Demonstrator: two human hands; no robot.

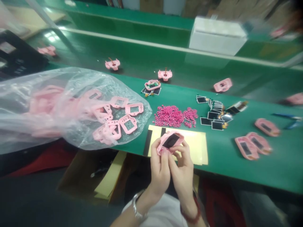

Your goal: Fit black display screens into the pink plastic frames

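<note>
Left hand, right hand: both gripped the pink shell — equally near.
Long axis: slanted, right end farther — dark panel facing up.

My left grip hides part of the pink shell. Left of it: plastic bag, cut off. Far right: blue tool, blurred. Just beyond: magenta bits, individually indistinct.

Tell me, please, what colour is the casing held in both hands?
The casing is pale pink, seen best in the head view.
</note>
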